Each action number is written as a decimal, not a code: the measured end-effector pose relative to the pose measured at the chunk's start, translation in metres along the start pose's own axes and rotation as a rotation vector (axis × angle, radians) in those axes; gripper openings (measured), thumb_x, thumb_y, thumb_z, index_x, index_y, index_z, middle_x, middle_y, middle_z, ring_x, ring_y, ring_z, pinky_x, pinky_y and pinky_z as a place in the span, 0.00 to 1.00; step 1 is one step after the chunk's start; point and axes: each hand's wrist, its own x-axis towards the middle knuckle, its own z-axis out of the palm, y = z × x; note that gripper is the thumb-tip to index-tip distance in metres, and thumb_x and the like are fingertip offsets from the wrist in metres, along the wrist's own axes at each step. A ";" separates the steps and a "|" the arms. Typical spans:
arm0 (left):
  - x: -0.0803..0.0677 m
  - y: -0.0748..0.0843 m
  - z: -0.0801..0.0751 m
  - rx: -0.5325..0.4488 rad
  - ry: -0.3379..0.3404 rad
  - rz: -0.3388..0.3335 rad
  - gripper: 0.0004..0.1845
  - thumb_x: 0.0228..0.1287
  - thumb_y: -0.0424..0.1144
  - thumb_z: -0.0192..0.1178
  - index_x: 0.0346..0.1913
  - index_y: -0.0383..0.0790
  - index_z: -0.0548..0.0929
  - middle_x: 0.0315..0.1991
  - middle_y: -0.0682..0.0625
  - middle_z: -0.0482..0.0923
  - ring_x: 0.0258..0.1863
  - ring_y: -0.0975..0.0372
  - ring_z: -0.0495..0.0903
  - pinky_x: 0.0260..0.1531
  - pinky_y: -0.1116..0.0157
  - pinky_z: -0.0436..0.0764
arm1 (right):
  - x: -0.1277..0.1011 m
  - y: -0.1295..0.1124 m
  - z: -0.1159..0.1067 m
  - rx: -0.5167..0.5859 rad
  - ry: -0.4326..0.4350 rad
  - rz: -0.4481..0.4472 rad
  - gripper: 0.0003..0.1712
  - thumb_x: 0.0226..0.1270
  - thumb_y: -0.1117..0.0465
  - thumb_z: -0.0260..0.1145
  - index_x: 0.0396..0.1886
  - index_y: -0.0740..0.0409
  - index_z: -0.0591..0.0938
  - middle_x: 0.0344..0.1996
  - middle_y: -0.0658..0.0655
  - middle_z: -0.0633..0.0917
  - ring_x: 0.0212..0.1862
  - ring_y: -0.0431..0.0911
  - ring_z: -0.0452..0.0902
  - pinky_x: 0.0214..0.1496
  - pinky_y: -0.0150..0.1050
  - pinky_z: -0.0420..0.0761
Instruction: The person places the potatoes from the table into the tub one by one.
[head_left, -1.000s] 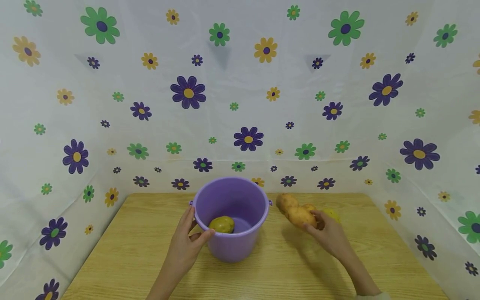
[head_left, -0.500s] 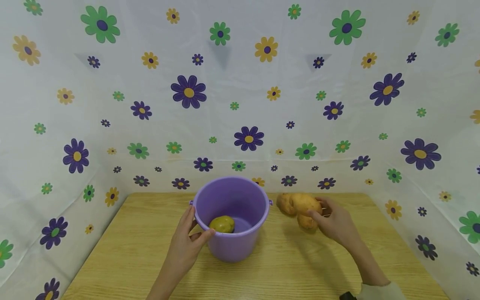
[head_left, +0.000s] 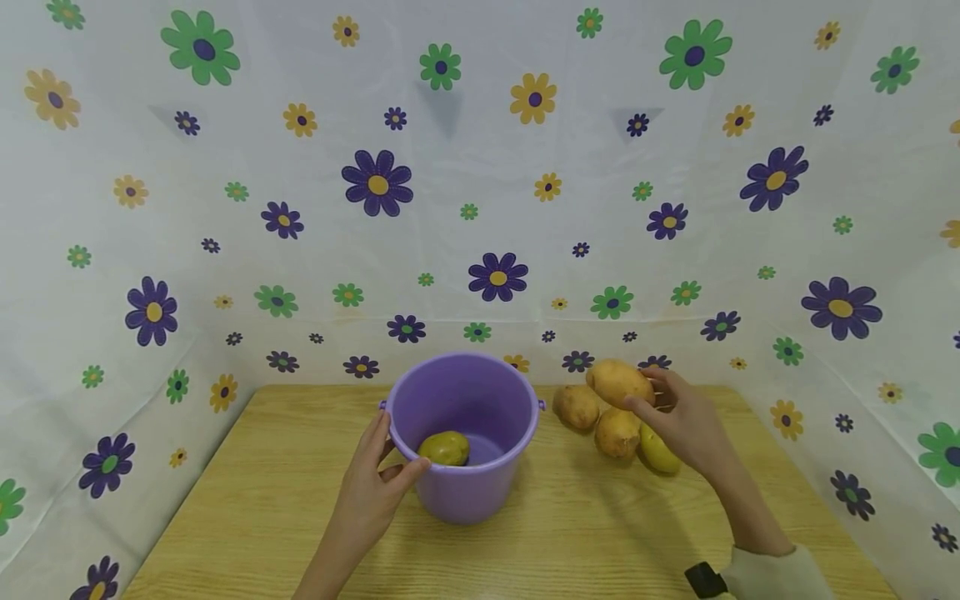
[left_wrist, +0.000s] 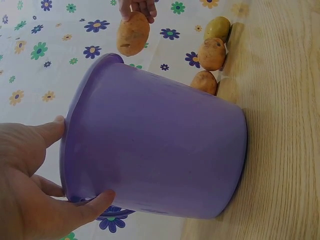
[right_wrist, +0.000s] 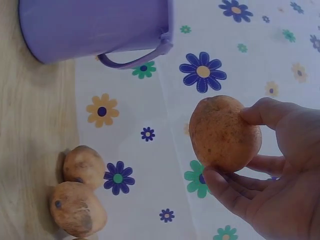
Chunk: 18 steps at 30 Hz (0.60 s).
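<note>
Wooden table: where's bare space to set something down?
Free: the wooden table left of the purple plastic bucket, and the front strip between both forearms. Crowded: right of the bucket, three loose potatoes under the right hand.

Purple bucket (head_left: 463,433), tan potatoes

Light wood-grain counter (head_left: 262,492); white backdrop (head_left: 480,208) printed with purple, green and yellow flowers (one yellowish-green potato (head_left: 444,448) inside the bucket).

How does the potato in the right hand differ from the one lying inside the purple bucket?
The held potato is orange-tan; the bucket potato looks yellow-green. The held potato is lifted clear of the table in the grip of the right hand; the bucket potato rests on the floor of the purple bucket, untouched, while the left hand holds the rim. Both are rounded and whole.
</note>
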 end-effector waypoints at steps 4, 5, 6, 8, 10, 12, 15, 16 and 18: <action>0.000 0.001 0.000 -0.007 -0.001 -0.011 0.51 0.67 0.37 0.71 0.82 0.32 0.49 0.83 0.38 0.42 0.75 0.41 0.62 0.62 0.59 0.82 | 0.002 -0.005 -0.004 0.006 0.009 -0.008 0.34 0.76 0.51 0.67 0.71 0.69 0.72 0.55 0.73 0.83 0.51 0.62 0.84 0.52 0.57 0.86; 0.000 0.001 0.000 -0.008 -0.001 -0.012 0.51 0.67 0.37 0.71 0.82 0.32 0.49 0.83 0.38 0.42 0.75 0.41 0.62 0.62 0.59 0.82 | 0.002 -0.006 -0.004 0.009 0.009 -0.006 0.34 0.76 0.51 0.67 0.71 0.69 0.72 0.55 0.73 0.83 0.51 0.63 0.83 0.52 0.58 0.86; 0.000 0.001 0.000 -0.008 -0.001 -0.013 0.51 0.67 0.37 0.71 0.82 0.32 0.49 0.83 0.38 0.42 0.75 0.41 0.62 0.62 0.60 0.82 | 0.002 -0.007 -0.004 0.011 0.009 -0.004 0.34 0.76 0.51 0.67 0.71 0.69 0.72 0.56 0.73 0.83 0.51 0.63 0.83 0.53 0.58 0.86; 0.000 0.001 0.000 -0.010 -0.001 -0.012 0.51 0.67 0.37 0.71 0.82 0.32 0.49 0.83 0.38 0.42 0.75 0.41 0.62 0.62 0.60 0.82 | 0.003 -0.009 -0.005 0.010 0.009 0.003 0.34 0.76 0.51 0.67 0.71 0.69 0.72 0.56 0.73 0.82 0.52 0.63 0.83 0.53 0.59 0.86; 0.000 0.001 0.000 -0.012 -0.002 -0.007 0.51 0.67 0.37 0.71 0.82 0.32 0.49 0.83 0.38 0.42 0.75 0.41 0.62 0.62 0.59 0.82 | 0.002 -0.010 -0.005 0.010 0.007 0.008 0.35 0.76 0.51 0.67 0.71 0.69 0.72 0.57 0.73 0.82 0.52 0.63 0.83 0.54 0.59 0.85; 0.000 0.001 0.000 -0.014 -0.003 -0.005 0.51 0.67 0.37 0.71 0.82 0.31 0.49 0.83 0.38 0.41 0.75 0.41 0.62 0.62 0.58 0.81 | 0.002 -0.010 -0.004 0.009 0.007 0.009 0.35 0.76 0.51 0.67 0.71 0.69 0.72 0.57 0.73 0.82 0.52 0.63 0.83 0.54 0.60 0.86; 0.000 0.000 0.000 -0.012 -0.003 0.000 0.51 0.67 0.38 0.71 0.82 0.31 0.49 0.83 0.38 0.41 0.75 0.41 0.62 0.62 0.58 0.81 | 0.002 -0.010 -0.004 0.008 0.008 0.008 0.35 0.76 0.51 0.68 0.71 0.69 0.72 0.57 0.74 0.82 0.52 0.63 0.83 0.53 0.60 0.86; 0.000 0.000 0.000 -0.011 -0.003 -0.001 0.51 0.67 0.38 0.72 0.82 0.31 0.49 0.83 0.38 0.41 0.75 0.41 0.62 0.62 0.58 0.81 | 0.002 -0.010 -0.003 0.007 0.010 0.007 0.34 0.76 0.51 0.68 0.71 0.69 0.72 0.56 0.74 0.82 0.52 0.64 0.83 0.53 0.60 0.86; 0.000 0.000 0.000 -0.011 -0.002 -0.001 0.51 0.67 0.38 0.72 0.82 0.31 0.49 0.83 0.38 0.42 0.75 0.41 0.62 0.62 0.58 0.81 | 0.002 -0.011 -0.002 0.003 0.013 0.007 0.34 0.76 0.51 0.68 0.70 0.69 0.72 0.56 0.74 0.83 0.52 0.64 0.83 0.53 0.60 0.86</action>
